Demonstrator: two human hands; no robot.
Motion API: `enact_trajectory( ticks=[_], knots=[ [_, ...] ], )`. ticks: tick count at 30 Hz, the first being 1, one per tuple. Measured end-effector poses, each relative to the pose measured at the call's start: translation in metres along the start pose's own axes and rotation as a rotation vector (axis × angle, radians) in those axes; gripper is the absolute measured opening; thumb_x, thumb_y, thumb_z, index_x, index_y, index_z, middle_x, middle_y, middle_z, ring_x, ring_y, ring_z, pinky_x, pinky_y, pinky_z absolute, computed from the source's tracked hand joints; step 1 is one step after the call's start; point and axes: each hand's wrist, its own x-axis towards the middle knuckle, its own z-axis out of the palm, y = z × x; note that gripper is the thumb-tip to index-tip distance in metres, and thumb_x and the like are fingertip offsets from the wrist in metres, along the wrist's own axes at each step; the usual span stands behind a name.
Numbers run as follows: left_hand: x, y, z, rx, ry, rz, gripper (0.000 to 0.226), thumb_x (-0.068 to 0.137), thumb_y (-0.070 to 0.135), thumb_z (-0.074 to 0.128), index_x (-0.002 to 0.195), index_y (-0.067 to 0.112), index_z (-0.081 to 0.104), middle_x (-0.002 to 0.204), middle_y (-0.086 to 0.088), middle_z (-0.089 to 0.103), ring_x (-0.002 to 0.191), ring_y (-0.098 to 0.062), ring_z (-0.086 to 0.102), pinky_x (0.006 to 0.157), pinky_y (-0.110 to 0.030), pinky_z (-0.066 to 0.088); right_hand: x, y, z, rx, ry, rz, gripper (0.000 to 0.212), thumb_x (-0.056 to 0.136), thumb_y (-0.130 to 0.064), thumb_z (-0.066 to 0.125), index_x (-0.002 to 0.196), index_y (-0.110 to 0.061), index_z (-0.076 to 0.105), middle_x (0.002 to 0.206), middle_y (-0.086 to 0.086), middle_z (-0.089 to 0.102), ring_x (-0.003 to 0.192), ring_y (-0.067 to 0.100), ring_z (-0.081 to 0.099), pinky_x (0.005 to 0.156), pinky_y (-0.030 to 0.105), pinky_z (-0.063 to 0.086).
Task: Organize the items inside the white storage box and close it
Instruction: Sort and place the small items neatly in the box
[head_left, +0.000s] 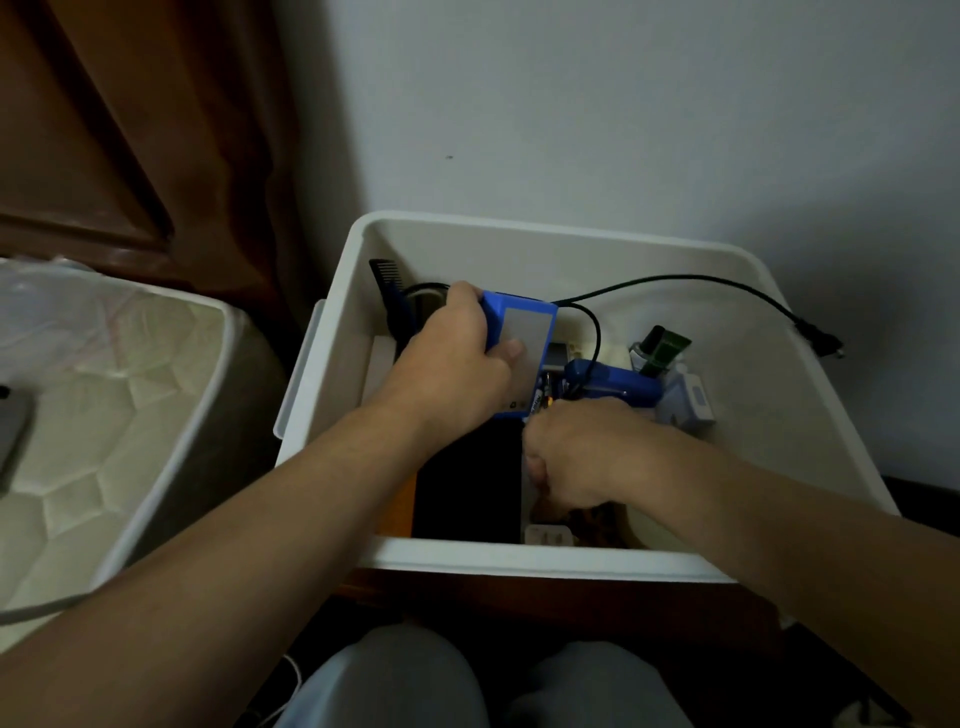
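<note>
A dark brown wooden surface (519, 584) carries the white storage box (545, 558), which covers most of it; only a strip along the near edge shows. Beside it, off the left edge, a quilted mattress (104, 389) bears a grey flat object (13, 436) at its left side.

We reach both bare forearms forward and down. Our left hand (452, 348) is raised, thumb on one face and fingers curled round the back of a blue rectangular box (519, 358). Our right hand (576, 457) sits lower, fingers curled under; what its grip holds is hidden.
</note>
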Motion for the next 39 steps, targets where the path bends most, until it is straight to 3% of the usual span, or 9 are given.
enact_trajectory(
  ticks=[5,9,14,20,26,29,32,36,39],
  knots=[
    [0.002,-0.003,-0.002,-0.015,0.042,-0.006,0.03,0.101,0.033,0.066,0.118,0.033,0.041,0.097,0.021,0.052,0.099,-0.008,0.055,0.066,-0.016,0.042,0.004,-0.012,0.004,-0.133,-0.024,-0.007,0.028,0.095,-0.014,0.073,0.121,-0.013,0.062,0.113,0.006,0.062,0.106,0.025,0.064,0.09,0.043,0.058],
    [0.003,-0.004,-0.002,0.009,0.075,0.022,0.03,0.101,0.034,0.066,0.116,0.032,0.041,0.093,0.023,0.05,0.094,-0.008,0.054,0.075,-0.025,0.044,0.007,-0.014,0.008,-0.223,0.022,-0.028,0.037,0.098,-0.013,0.069,0.133,-0.009,0.058,0.129,0.01,0.06,0.117,0.028,0.062,0.088,0.042,0.053],
    [0.004,-0.004,-0.002,-0.038,0.083,0.028,0.028,0.101,0.032,0.066,0.116,0.032,0.042,0.096,0.023,0.053,0.093,-0.007,0.057,0.081,-0.03,0.05,0.013,-0.011,0.01,-0.203,0.092,0.048,0.036,0.095,-0.015,0.073,0.128,-0.012,0.062,0.126,0.008,0.063,0.112,0.027,0.066,0.074,0.039,0.048],
    [0.003,-0.004,-0.002,-0.051,0.072,0.034,0.03,0.101,0.033,0.065,0.117,0.034,0.04,0.098,0.022,0.053,0.096,-0.006,0.056,0.078,-0.026,0.05,0.031,-0.008,0.026,-0.077,0.07,0.096,0.029,0.095,-0.013,0.071,0.123,-0.011,0.062,0.123,0.009,0.066,0.109,0.024,0.066,0.078,0.035,0.049],
    [-0.001,0.001,-0.003,-0.077,0.035,0.055,0.034,0.102,0.033,0.064,0.128,0.029,0.042,0.116,0.012,0.06,0.108,-0.013,0.06,0.091,-0.036,0.057,0.063,-0.001,0.042,-0.021,0.072,0.204,0.041,0.084,-0.023,0.082,0.119,-0.015,0.063,0.079,0.001,0.047,0.063,0.015,0.045,0.056,0.033,0.042],
    [-0.001,0.0,-0.002,-0.087,0.03,0.062,0.032,0.102,0.033,0.064,0.125,0.032,0.041,0.112,0.016,0.06,0.103,-0.008,0.06,0.084,-0.03,0.055,0.07,0.001,0.044,-0.007,0.017,0.208,0.046,0.085,-0.023,0.081,0.125,-0.014,0.062,0.105,0.006,0.064,0.075,0.02,0.055,0.061,0.034,0.045],
    [-0.001,0.001,-0.002,-0.109,0.031,0.063,0.03,0.103,0.033,0.064,0.12,0.036,0.04,0.108,0.018,0.058,0.097,-0.004,0.059,0.074,-0.02,0.051,0.065,-0.001,0.04,0.045,0.003,0.196,0.043,0.084,-0.016,0.082,0.123,-0.014,0.063,0.082,0.002,0.051,0.064,0.015,0.047,0.058,0.032,0.045],
    [-0.003,0.005,-0.003,-0.121,0.069,0.078,0.031,0.102,0.032,0.064,0.125,0.032,0.043,0.113,0.016,0.061,0.11,-0.012,0.062,0.094,-0.037,0.057,0.031,0.006,0.016,0.271,0.022,0.132,0.023,0.089,-0.021,0.08,0.112,-0.017,0.075,0.091,0.001,0.076,0.081,0.017,0.072,0.076,0.032,0.062],
    [-0.004,0.006,-0.005,-0.151,0.11,0.097,0.029,0.103,0.031,0.063,0.125,0.032,0.044,0.113,0.018,0.062,0.109,-0.009,0.061,0.099,-0.042,0.056,-0.007,0.032,-0.008,0.648,0.112,0.028,0.012,0.095,-0.024,0.076,0.106,-0.02,0.079,0.077,0.005,0.079,0.062,0.014,0.072,0.053,0.021,0.054]
  ],
)
